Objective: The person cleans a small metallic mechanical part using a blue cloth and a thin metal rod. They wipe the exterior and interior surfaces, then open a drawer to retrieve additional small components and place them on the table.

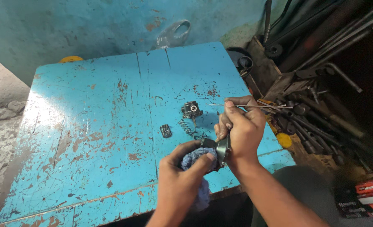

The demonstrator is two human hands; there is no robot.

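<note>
Blue-painted wooden tabletop (94, 126), paint chipped and scratched, brown patches showing through, seams between boards visible. Lying on it, right of centre: a small dark metal cylindrical part (191, 109); just beside it a thin coiled metal spring (186, 126); near these, a small flat dark ribbed piece (166, 130).

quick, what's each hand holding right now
Left hand: closed on a blue cloth.
Right hand: closed on a dark metal part and a thin metal rod.
</note>
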